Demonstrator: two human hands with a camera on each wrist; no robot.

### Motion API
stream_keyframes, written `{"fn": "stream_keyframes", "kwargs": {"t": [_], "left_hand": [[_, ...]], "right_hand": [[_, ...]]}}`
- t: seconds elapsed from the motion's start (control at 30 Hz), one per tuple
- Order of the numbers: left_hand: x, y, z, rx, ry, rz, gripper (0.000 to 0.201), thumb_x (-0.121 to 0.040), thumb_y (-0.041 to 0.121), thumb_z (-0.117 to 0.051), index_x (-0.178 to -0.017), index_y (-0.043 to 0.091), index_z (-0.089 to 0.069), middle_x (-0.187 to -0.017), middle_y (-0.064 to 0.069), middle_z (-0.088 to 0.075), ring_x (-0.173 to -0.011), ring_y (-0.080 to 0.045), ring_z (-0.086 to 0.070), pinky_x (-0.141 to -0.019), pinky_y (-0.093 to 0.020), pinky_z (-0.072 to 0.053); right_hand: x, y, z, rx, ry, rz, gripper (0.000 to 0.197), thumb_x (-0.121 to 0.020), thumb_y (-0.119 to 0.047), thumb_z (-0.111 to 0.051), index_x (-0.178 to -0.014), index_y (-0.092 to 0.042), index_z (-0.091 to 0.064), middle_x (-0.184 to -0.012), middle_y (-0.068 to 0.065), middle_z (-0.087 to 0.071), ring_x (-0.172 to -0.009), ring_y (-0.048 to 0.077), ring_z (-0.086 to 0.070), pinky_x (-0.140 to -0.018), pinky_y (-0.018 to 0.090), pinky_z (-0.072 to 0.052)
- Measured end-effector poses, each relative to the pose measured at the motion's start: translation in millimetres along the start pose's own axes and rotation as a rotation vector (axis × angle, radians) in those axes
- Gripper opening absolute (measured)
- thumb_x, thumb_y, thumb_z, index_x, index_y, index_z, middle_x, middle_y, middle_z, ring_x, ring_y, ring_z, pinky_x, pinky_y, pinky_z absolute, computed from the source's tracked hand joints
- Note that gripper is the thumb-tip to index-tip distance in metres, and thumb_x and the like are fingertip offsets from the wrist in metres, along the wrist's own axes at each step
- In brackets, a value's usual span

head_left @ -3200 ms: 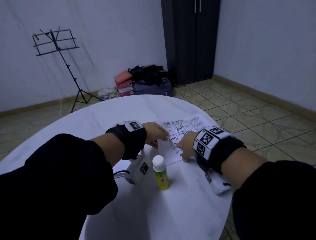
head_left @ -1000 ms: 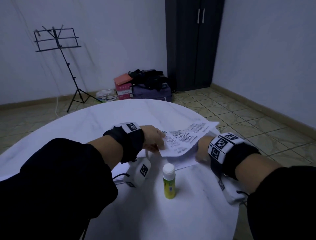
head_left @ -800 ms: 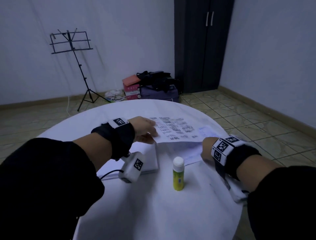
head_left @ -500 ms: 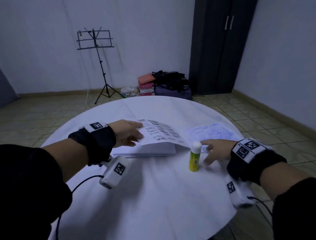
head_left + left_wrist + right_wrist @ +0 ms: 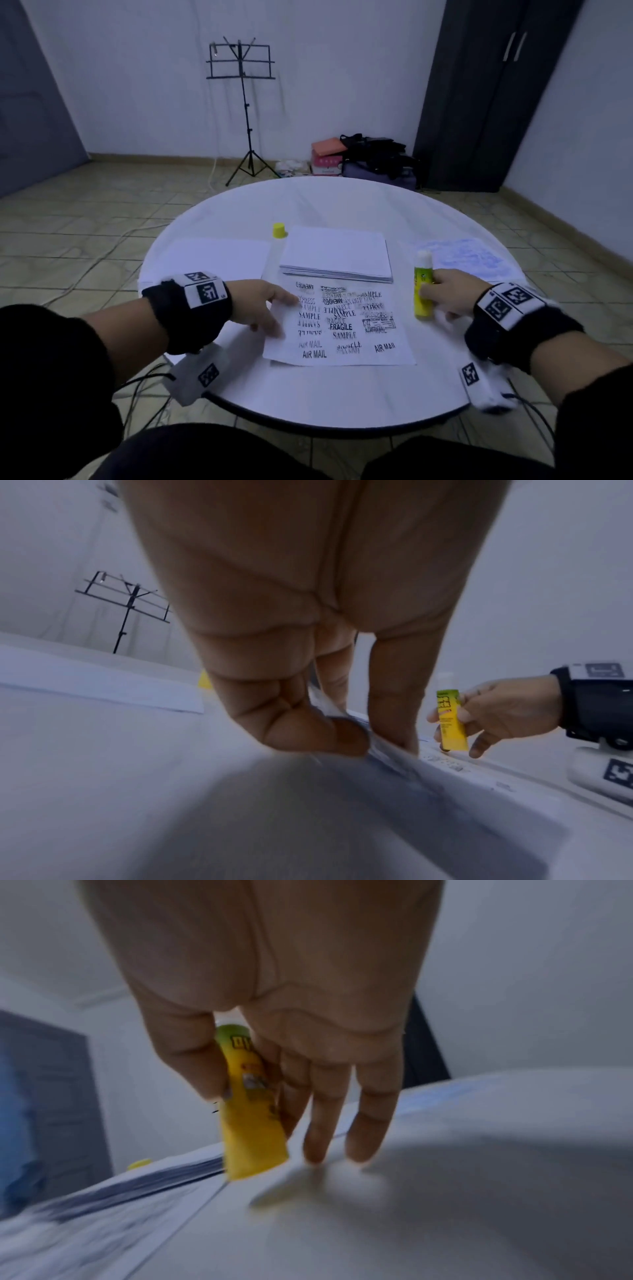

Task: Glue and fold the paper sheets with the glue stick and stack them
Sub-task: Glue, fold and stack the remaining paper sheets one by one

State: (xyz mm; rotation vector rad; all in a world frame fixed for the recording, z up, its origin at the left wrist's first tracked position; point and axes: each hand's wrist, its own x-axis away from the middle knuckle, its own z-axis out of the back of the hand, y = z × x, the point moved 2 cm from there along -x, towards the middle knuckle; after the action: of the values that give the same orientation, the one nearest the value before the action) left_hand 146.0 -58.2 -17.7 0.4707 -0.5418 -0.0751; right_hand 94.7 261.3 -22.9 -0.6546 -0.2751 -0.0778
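A printed sheet [image 5: 346,325] with stamp-like words lies on the round white table [image 5: 342,387] in front of me. My left hand [image 5: 267,308] pinches its left edge between thumb and fingers; the left wrist view shows the same sheet [image 5: 377,745] and left hand [image 5: 346,737]. My right hand [image 5: 442,294] grips the yellow glue stick [image 5: 423,291] upright just right of the sheet; in the right wrist view the glue stick [image 5: 250,1110] stands pinched between thumb and forefinger of the right hand [image 5: 260,1085]. A stack of blank sheets [image 5: 337,253] sits behind the printed sheet.
A yellow cap [image 5: 280,230] stands at the stack's far left corner. A single white sheet [image 5: 212,257] lies at the left and a blue-printed sheet [image 5: 462,257] at the right of the table. Cables hang off the near edge.
My left hand has carried the printed sheet from the right side and laid it in front of the stack. My right hand let go of the paper and took hold of the glue stick.
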Motion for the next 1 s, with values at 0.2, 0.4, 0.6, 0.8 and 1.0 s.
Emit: {"fn": "stream_keyframes", "kwargs": {"t": [0.2,0.4,0.6,0.8,1.0], "left_hand": [[0,-8,4,-0.220,0.084,0.029,0.083,-0.076,0.056,-0.070,-0.146,0.033,-0.032,-0.149,-0.003,-0.031,-0.123,-0.018,-0.050,-0.100,-0.024,-0.040],[5,-7,-12,-0.516,0.054,-0.113,0.080,-0.072,0.067,-0.067,-0.142,0.038,-0.038,-0.155,0.010,-0.023,-0.141,-0.021,-0.023,-0.114,-0.040,-0.027],[1,-8,-15,-0.619,0.045,-0.158,0.074,-0.072,0.061,-0.070,-0.136,0.035,-0.044,-0.145,0.012,-0.038,-0.132,-0.023,-0.033,-0.106,-0.042,-0.036],[1,-10,-16,-0.638,0.058,-0.155,0.075,-0.072,0.060,-0.070,-0.138,0.036,-0.042,-0.145,0.011,-0.037,-0.132,-0.023,-0.034,-0.105,-0.042,-0.037],[-4,-8,-13,-0.600,0.079,-0.149,0.082,-0.065,0.058,-0.077,-0.137,0.036,-0.042,-0.145,0.010,-0.037,-0.131,-0.020,-0.038,-0.106,-0.038,-0.037]], "right_hand": [[25,-52,-10,-0.122,0.042,0.188,0.017,-0.094,-0.023,-0.052,-0.110,-0.027,-0.046,-0.086,0.004,-0.054,-0.059,0.016,-0.059,-0.050,0.025,-0.043],[22,-113,-38,-0.121,0.077,0.301,0.009,-0.080,-0.016,-0.064,-0.077,-0.012,-0.056,-0.071,0.007,-0.058,-0.064,0.020,-0.054,-0.052,0.026,-0.044],[8,-168,-89,0.065,0.084,0.351,0.019,-0.086,-0.031,-0.058,-0.091,-0.014,-0.050,-0.085,0.001,-0.055,-0.082,0.022,-0.053,-0.068,0.028,-0.038],[2,-177,-108,0.185,0.023,0.358,0.022,-0.088,-0.031,-0.057,-0.097,-0.012,-0.049,-0.094,0.005,-0.056,-0.089,0.025,-0.054,-0.071,0.029,-0.040],[2,-134,-75,0.179,0.078,0.283,0.017,-0.088,-0.026,-0.056,-0.093,-0.012,-0.047,-0.081,0.001,-0.051,-0.080,0.021,-0.050,-0.062,0.027,-0.036]]}}
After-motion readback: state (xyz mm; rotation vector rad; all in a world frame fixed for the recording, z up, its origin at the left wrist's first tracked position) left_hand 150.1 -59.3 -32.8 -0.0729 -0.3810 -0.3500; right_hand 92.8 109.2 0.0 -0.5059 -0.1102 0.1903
